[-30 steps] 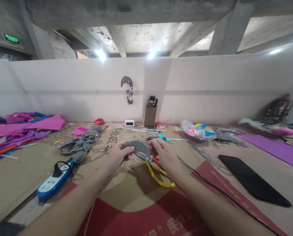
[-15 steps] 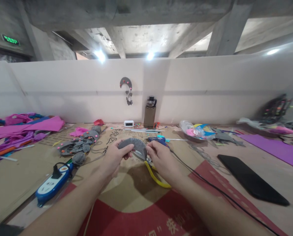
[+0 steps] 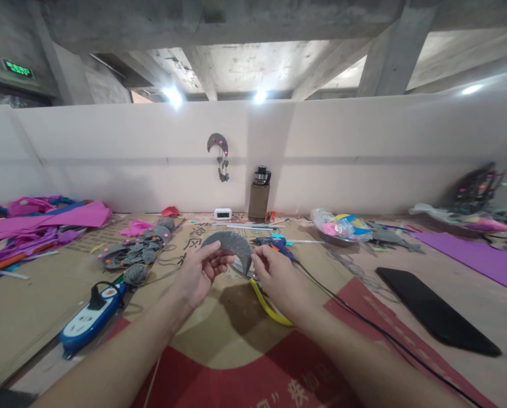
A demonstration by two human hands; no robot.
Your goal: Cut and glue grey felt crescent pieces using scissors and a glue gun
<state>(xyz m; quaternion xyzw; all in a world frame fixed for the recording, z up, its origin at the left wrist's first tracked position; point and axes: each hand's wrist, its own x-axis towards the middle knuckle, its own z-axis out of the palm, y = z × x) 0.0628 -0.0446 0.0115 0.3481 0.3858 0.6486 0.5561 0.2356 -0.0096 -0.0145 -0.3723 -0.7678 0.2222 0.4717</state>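
Note:
A grey felt crescent moon [image 3: 235, 243] is held up in front of me, above the cardboard. My left hand [image 3: 203, 271] pinches its left part between thumb and fingers. At the crescent's right tip, my right hand [image 3: 274, 277] has its thumb and fingertips pressed together; the tip lies at those fingers. Just beneath lie scissors with yellow handles [image 3: 268, 306], their blades partly hidden by the felt and my right hand. A blue glue gun [image 3: 274, 243] rests behind my right hand, its black cord running to the right.
At left are a blue-and-white power strip [image 3: 92, 317], a grey yarn ball [image 3: 136, 275] and decorated grey felt pieces [image 3: 138, 252]. A black phone [image 3: 435, 309] lies right. Behind stand a bottle [image 3: 259, 198] and small clock [image 3: 223, 214]; a felt moon ornament [image 3: 218, 144] hangs on the wall.
The crescent has turned so more of its flat face shows, and it has shifted slightly left and up. The left fingers have moved along it; the right hand stays nearly in place.

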